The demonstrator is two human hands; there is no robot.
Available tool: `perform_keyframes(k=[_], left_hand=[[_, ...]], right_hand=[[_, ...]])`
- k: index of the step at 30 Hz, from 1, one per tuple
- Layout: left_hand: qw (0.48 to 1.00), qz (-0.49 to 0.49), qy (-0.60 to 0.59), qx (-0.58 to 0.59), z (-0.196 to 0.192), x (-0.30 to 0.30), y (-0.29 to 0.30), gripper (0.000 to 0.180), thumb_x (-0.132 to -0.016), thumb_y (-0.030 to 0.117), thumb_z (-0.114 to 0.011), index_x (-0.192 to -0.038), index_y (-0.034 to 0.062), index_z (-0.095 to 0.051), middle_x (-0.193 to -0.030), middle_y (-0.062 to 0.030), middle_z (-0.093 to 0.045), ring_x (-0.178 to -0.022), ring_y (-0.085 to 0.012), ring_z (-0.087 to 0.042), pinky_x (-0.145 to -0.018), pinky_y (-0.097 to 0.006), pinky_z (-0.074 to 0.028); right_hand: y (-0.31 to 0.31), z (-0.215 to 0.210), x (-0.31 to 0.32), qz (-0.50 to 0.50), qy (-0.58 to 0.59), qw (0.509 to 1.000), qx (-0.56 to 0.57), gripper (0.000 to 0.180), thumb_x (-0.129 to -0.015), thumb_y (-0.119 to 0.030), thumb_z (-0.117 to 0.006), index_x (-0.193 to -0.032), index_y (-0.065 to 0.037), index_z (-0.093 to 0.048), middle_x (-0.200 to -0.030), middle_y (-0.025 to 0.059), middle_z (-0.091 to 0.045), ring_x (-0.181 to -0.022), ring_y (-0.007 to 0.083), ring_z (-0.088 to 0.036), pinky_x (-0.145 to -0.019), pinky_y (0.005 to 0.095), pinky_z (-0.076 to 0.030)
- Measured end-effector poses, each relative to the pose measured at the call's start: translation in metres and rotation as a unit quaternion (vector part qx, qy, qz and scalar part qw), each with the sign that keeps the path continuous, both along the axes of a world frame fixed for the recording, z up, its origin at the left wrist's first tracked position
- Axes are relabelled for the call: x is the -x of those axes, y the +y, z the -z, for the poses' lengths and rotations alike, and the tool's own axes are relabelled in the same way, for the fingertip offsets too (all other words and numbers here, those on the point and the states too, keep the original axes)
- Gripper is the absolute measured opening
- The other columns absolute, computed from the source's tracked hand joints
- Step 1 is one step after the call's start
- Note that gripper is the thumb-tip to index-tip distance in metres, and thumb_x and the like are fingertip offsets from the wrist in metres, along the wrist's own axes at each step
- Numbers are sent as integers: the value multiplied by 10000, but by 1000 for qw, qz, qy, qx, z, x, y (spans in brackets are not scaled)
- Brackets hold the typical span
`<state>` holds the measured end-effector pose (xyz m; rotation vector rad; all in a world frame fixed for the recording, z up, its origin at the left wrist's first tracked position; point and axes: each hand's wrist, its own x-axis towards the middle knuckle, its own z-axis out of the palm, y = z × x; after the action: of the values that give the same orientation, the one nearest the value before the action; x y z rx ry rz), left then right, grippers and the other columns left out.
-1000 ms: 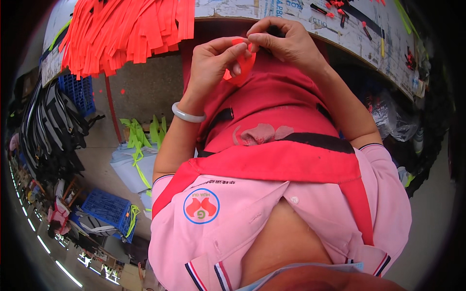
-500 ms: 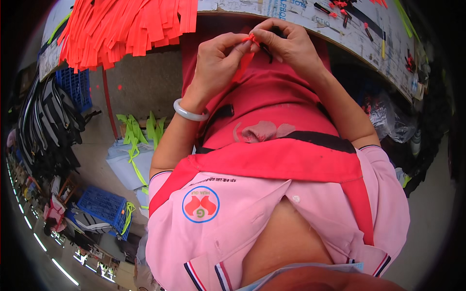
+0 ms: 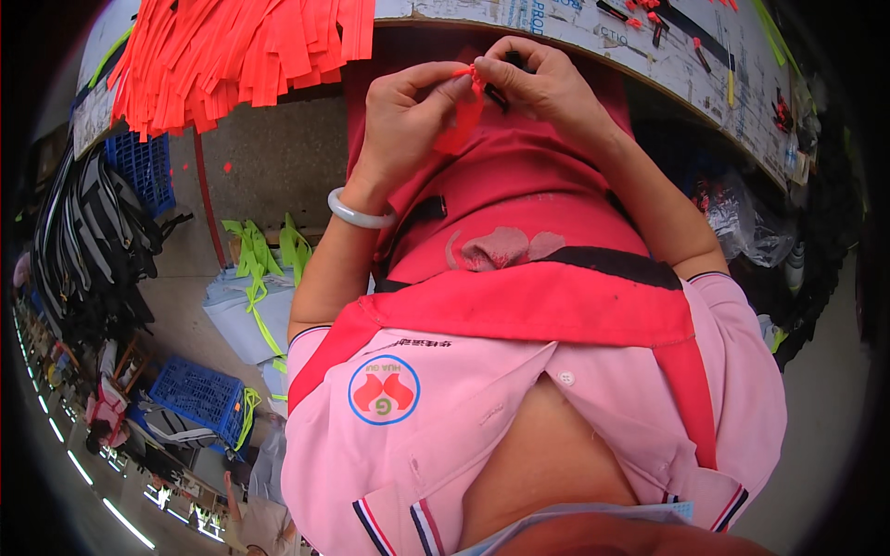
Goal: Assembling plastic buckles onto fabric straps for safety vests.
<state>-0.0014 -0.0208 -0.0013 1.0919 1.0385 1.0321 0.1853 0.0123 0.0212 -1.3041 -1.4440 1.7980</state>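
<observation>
An orange-red ribbon strip point(image 3: 461, 132) is held between both hands above the apron on my lap, close to the table edge. My left hand point(image 3: 408, 116) pinches one part of it between thumb and fingertips, and a white bangle point(image 3: 360, 209) circles that wrist. With thumb and forefinger my right hand point(image 3: 552, 88) grips a bunched, knot-like part of the ribbon. A small black piece point(image 3: 497, 97) sticks out below the right thumb; its exact kind is unclear. The right hand's other fingers are curled and partly hidden.
A thick pile of orange-red strips point(image 3: 232, 56) overhangs the table point(image 3: 436, 11) at the left. Small black pieces with red knots point(image 3: 702, 56) and a yellow stick-like tool point(image 3: 731, 88) lie at right. Black-and-grey straps point(image 3: 88, 232) hang left, above blue crates point(image 3: 197, 397).
My left fingertips have shifted slightly left and pinch the ribbon anew. The ribbon's loose part now hangs wider between the hands, and the black piece has tilted a little.
</observation>
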Motion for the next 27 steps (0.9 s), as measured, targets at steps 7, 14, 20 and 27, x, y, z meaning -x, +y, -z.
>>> perform_keyframes(k=[7, 14, 20, 27], left_hand=[[997, 5, -70, 9, -2, 5, 6, 169, -880, 119, -644, -980, -9, -691, -764, -32, -678, -575, -37, -539, -507, -179, -420], [996, 35, -87, 8, -3, 17, 10, 176, -895, 110, -622, -992, -25, -681, -765, -56, -678, -587, -65, -556, -523, -202, -443], [988, 79, -125, 47, -4, 24, 10, 176, -894, 93, -616, -1008, -27, -675, -775, -69, -673, -587, -85, -565, -548, -208, -461], [985, 62, -147, 73, 2, 21, 6, 186, -899, 101, -611, -1018, -29, -669, -763, -61, -662, -582, -89, -560, -547, -207, -460]], right_hand=[[0, 23, -11, 29, 36, 999, -23, 223, -883, -232, -664, -1008, -49, -643, -803, 9, -619, -658, 30, -499, -557, 168, -384], [2, 1, -9, 60, 87, 994, -18, 182, -898, -210, -645, -986, -51, -651, -796, -17, -625, -636, -1, -487, -527, 168, -380], [-4, -23, 8, 37, 52, 993, -104, 205, -888, -198, -650, -981, -19, -683, -805, 18, -654, -749, 64, -593, -690, 202, -487], [0, -7, 3, -13, 11, 975, -220, 195, -883, -192, -650, -958, -17, -694, -798, 28, -663, -736, 71, -599, -679, 207, -490]])
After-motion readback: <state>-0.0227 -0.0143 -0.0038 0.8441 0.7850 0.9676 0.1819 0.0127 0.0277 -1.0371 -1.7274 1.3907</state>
